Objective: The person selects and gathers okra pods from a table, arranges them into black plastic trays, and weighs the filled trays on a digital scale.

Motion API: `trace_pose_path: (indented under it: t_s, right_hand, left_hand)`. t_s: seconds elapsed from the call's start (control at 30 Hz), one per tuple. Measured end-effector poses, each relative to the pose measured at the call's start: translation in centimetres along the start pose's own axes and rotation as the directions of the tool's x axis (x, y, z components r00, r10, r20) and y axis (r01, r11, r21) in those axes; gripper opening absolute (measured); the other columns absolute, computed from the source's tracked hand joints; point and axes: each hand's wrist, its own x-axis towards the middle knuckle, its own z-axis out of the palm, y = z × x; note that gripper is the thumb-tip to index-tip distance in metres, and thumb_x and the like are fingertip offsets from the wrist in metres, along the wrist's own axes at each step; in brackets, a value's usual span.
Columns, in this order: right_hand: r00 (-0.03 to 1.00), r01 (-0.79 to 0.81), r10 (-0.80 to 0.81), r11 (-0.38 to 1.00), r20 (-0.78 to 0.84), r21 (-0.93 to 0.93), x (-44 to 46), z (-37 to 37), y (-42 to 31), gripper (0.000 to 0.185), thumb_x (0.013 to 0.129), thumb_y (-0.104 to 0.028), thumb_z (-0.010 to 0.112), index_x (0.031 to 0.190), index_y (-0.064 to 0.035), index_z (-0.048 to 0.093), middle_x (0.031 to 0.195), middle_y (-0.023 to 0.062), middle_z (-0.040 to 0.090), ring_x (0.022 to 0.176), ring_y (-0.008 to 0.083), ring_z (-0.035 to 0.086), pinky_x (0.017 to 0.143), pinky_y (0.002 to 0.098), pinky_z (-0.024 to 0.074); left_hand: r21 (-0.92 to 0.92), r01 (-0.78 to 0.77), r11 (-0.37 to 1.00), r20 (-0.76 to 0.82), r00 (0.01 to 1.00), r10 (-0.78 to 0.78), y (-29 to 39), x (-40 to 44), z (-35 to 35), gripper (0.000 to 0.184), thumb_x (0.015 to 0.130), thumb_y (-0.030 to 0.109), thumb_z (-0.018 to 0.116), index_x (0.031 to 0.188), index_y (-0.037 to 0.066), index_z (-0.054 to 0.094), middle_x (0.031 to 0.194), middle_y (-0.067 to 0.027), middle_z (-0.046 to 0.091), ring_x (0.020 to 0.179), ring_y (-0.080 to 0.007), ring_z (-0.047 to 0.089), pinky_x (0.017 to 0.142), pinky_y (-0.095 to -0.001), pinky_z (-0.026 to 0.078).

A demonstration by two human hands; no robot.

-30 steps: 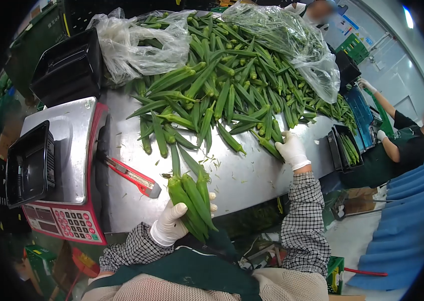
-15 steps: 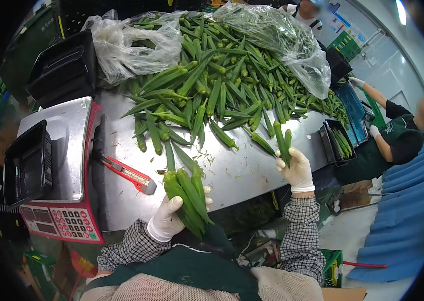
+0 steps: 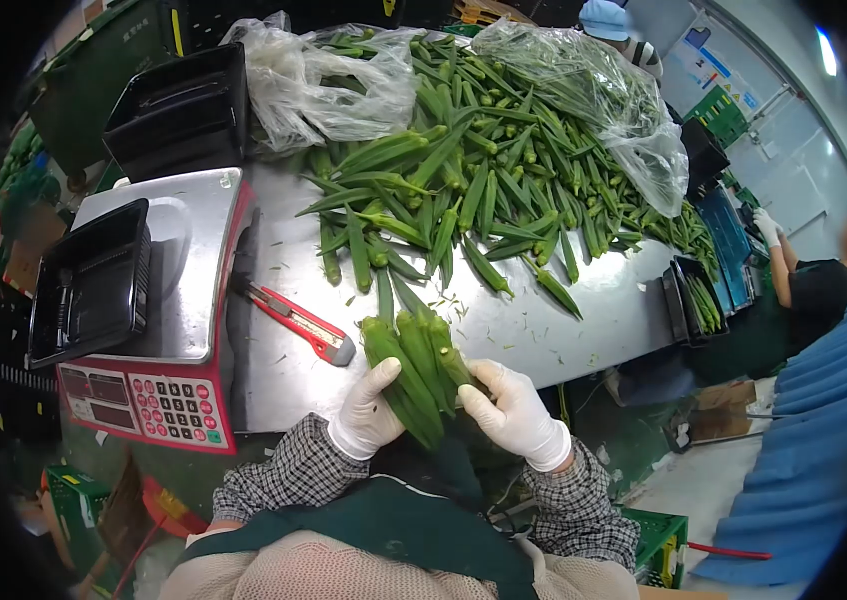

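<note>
In front of my body, my left hand (image 3: 367, 412), in a white glove, is closed round a bunch of green okra pods (image 3: 405, 375), stem ends up. My right hand (image 3: 516, 414), also gloved, pinches okra (image 3: 453, 368) against the right side of that bunch. Its fingertips partly cover the pod, so I cannot tell whether it grips more than one. Beyond both hands a large okra pile (image 3: 503, 200) spreads over the metal table (image 3: 288, 255). A red utility knife (image 3: 295, 322) lies on the table left of the bunch.
At left, a black tray (image 3: 93, 290) sits on a red-edged weighing scale (image 3: 205, 230), with stacked black trays (image 3: 178, 100) behind. Clear plastic bags (image 3: 333, 90) lie over the pile. A filled okra tray (image 3: 685, 300) stands at the table's right end, near a co-worker (image 3: 813, 290).
My right hand has moved left and down, bringing its okra to the bunch in my left hand. The view has shifted, and the co-worker at right has brought both hands together.
</note>
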Motion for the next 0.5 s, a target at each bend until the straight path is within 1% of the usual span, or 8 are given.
trace_pose_path:
  t_s: [0.1, 0.23, 0.27, 0.3, 0.33, 0.37, 0.47, 0.5]
  right_hand:
    - [0.984, -0.176, 0.175, 0.969, 0.021, 0.174, 0.2, -0.9, -0.6, 0.026, 0.089, -0.012, 0.054, 0.108, 0.0040, 0.058, 0.085, 0.0065, 0.062, 0.067, 0.0086, 0.055, 0.062, 0.0224, 0.0453]
    - [0.961, -0.205, 0.240, 0.951, -0.135, 0.233, 1.0, -0.4, -2.3, 0.029, 0.086, -0.015, 0.059, 0.109, 0.0032, 0.057, 0.082, 0.0063, 0.063, 0.060, 0.0118, 0.054, 0.056, 0.0253, 0.0445]
    - [0.976, -0.083, 0.079, 0.996, -0.202, -0.010, 1.3, 0.2, -2.6, 0.031, 0.084, -0.015, 0.061, 0.110, 0.0027, 0.057, 0.080, 0.0071, 0.062, 0.060, 0.0148, 0.055, 0.056, 0.0269, 0.0450]
    - [0.969, 0.033, -0.094, 0.966, -0.228, -0.257, 1.7, 1.0, -2.9, 0.033, 0.082, -0.016, 0.063, 0.110, 0.0022, 0.057, 0.078, 0.0079, 0.061, 0.060, 0.0179, 0.056, 0.055, 0.0286, 0.0456]
    - [0.941, 0.134, -0.266, 0.861, -0.211, -0.490, 2.0, 1.5, -3.1, 0.035, 0.081, -0.016, 0.065, 0.110, 0.0017, 0.057, 0.076, 0.0088, 0.061, 0.059, 0.0209, 0.057, 0.055, 0.0303, 0.0462]
    - [0.955, 0.145, -0.249, 0.864, -0.159, -0.481, 2.2, 1.3, -3.6, 0.035, 0.080, -0.019, 0.065, 0.108, 0.0011, 0.058, 0.078, 0.0102, 0.061, 0.062, 0.0227, 0.058, 0.057, 0.0312, 0.0472]
    - [0.981, 0.177, -0.194, 0.873, 0.010, -0.454, 2.6, -0.1, -5.9, 0.036, 0.079, -0.027, 0.067, 0.103, -0.0010, 0.061, 0.083, 0.0145, 0.061, 0.070, 0.0283, 0.062, 0.061, 0.0340, 0.0500]
    - [0.977, 0.194, -0.211, 0.926, -0.017, -0.325, 3.1, -1.0, -5.0, 0.033, 0.077, -0.022, 0.068, 0.103, -0.0021, 0.061, 0.079, 0.0132, 0.061, 0.069, 0.0280, 0.062, 0.059, 0.0333, 0.0496]
  left_hand:
    - [-0.124, -0.007, 0.992, -0.008, 1.000, 0.006, 0.0, -0.1, 0.4, 0.052, 0.086, 0.022, 0.058, 0.129, 0.001, 0.036, 0.121, -0.0174, 0.050, 0.112, -0.0279, 0.053, 0.096, -0.0414, 0.044]
    - [-0.113, -0.026, 0.993, -0.022, 0.999, 0.024, -0.2, 0.0, 0.0, 0.050, 0.086, 0.019, 0.059, 0.128, 0.002, 0.038, 0.118, -0.0160, 0.053, 0.110, -0.0275, 0.054, 0.096, -0.0404, 0.044]
    - [-0.093, -0.039, 0.995, -0.034, 0.999, 0.036, -0.2, 0.0, -0.1, 0.049, 0.086, 0.019, 0.059, 0.128, 0.002, 0.038, 0.117, -0.0157, 0.053, 0.110, -0.0274, 0.054, 0.096, -0.0401, 0.044]
    - [-0.060, -0.032, 0.998, -0.035, 0.999, 0.030, -0.3, -0.1, -0.2, 0.051, 0.086, 0.020, 0.058, 0.130, 0.004, 0.037, 0.121, -0.0150, 0.051, 0.113, -0.0270, 0.051, 0.098, -0.0415, 0.042]
    - [-0.026, -0.024, 0.999, -0.036, 0.999, 0.023, -0.4, -0.1, -0.5, 0.052, 0.087, 0.022, 0.056, 0.132, 0.005, 0.036, 0.125, -0.0143, 0.049, 0.116, -0.0266, 0.049, 0.101, -0.0429, 0.039]
    - [0.008, -0.018, 1.000, -0.038, 0.999, 0.019, -0.3, -0.1, -0.8, 0.054, 0.087, 0.024, 0.055, 0.134, 0.007, 0.035, 0.128, -0.0136, 0.048, 0.119, -0.0263, 0.046, 0.103, -0.0443, 0.036]
    - [-0.186, 0.006, 0.983, -0.024, 1.000, -0.011, 0.1, 0.1, -0.1, 0.050, 0.086, 0.018, 0.059, 0.129, 0.002, 0.038, 0.118, -0.0145, 0.053, 0.107, -0.0259, 0.055, 0.094, -0.0389, 0.045]
    - [-0.208, -0.019, 0.978, -0.035, 0.999, 0.012, 0.3, 0.0, 0.4, 0.051, 0.086, 0.018, 0.059, 0.129, 0.002, 0.037, 0.118, -0.0154, 0.053, 0.106, -0.0267, 0.055, 0.094, -0.0398, 0.045]
